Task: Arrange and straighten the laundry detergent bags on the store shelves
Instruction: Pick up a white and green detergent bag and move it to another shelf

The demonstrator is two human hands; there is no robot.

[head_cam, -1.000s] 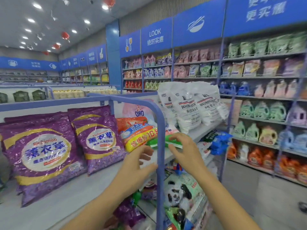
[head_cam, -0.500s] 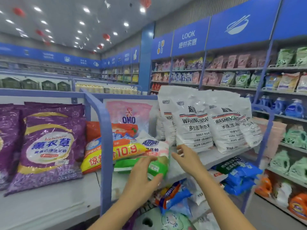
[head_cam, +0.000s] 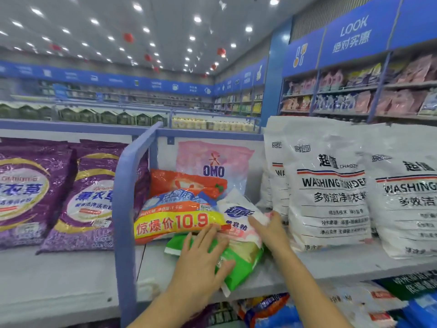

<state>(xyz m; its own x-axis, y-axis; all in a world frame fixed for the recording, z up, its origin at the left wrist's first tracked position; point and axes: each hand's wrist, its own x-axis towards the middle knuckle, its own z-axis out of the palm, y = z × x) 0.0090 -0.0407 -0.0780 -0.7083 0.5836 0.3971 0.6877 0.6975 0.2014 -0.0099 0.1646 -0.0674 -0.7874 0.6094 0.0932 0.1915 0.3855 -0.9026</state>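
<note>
Left hand (head_cam: 201, 261): open, fingers straight and spread, palm flat on the green bag (head_cam: 243, 261). The bag lies flat and skewed under that hand, near the front edge of the shelf (head_cam: 71, 280), one corner hanging over the lip.

Right hand (head_cam: 272, 233): just right of the left hand and a bit further in, fingertips on the right edge of the white-and-pink bag (head_cam: 238, 216). It's blurred there; can't tell if it pinches the edge or only presses it. That bag leans tilted on the far end of the green bag.

Just beyond the left hand's fingertips: orange-yellow bag (head_cam: 179, 223) with a 10.9 price band, slumped, touching the white-and-pink bag.

Behind it, upright at the back: pink OMO bag (head_cam: 212, 162).

Right of the right hand: white washing powder bags (head_cam: 328, 190), standing in a row.

Left of the left hand: blue divider (head_cam: 125, 209), with purple bags (head_cam: 89, 197) leaning back past it.
</note>
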